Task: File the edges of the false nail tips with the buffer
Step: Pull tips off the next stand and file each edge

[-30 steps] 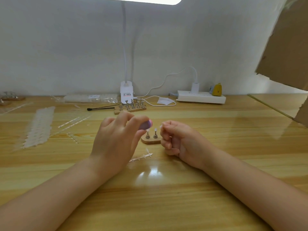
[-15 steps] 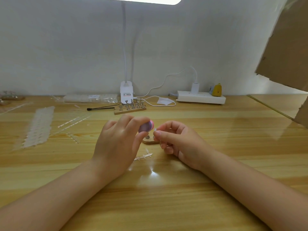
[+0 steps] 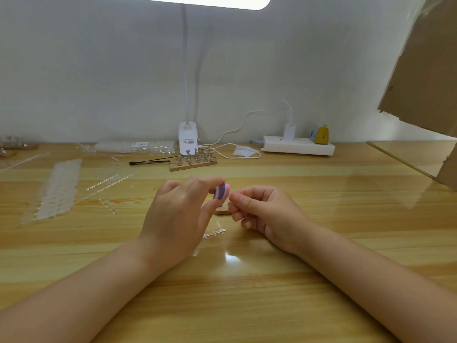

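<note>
My left hand pinches a small purple and pink buffer between thumb and fingertips, its end turned toward my right hand. My right hand has its thumb and forefinger pinched together right beside the buffer; what they hold is too small to make out, likely a clear nail tip. Below both hands a small wooden stand with a metal peg lies mostly hidden. A clear plastic sprue lies on the table just in front of it.
At the back stand a wooden holder with several metal pegs, a black brush, a lamp base and a power strip. Strips of clear nail tips and loose sprues lie left. Cardboard overhangs the right.
My right hand moved left to meet the buffer and now covers the small stand. My left hand tilted the buffer so its striped side shows.
</note>
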Motion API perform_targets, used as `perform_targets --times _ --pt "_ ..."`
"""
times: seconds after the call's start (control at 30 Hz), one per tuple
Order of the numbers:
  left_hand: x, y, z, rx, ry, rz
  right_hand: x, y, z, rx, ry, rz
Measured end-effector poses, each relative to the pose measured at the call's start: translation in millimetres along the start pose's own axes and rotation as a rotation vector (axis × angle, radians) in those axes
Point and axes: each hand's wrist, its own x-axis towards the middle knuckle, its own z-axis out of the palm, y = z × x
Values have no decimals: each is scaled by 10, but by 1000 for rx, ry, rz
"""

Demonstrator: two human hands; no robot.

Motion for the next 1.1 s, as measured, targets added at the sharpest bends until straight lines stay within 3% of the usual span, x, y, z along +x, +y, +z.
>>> perform_targets --times 0.13,0.3,0.43,0.57,0.67,0.83,1.0,1.1 --pt "2 -15 -16 10 25 27 5 0 -3 22 15 11" --pt "12 5 -33 72 7 239 6 -1 -10 -2 -39 5" --pt "16 0 -41 134 -44 185 7 -23 -32 34 -33 23" --pt "46 24 -77 88 39 182 17 3 -14 -17 22 14" --pt "30 34 -48 112 21 241 10 9 -14 -38 -8 1" --pt "32 -77 -50 154 -35 89 4 1 -33 -18 -46 -5" --pt "19 -11 -26 126 -13 173 -2 2 -27 -51 -73 -18" --pt "19 -64 -45 145 -57 84 -15 -19 -26 -36 -100 -10"
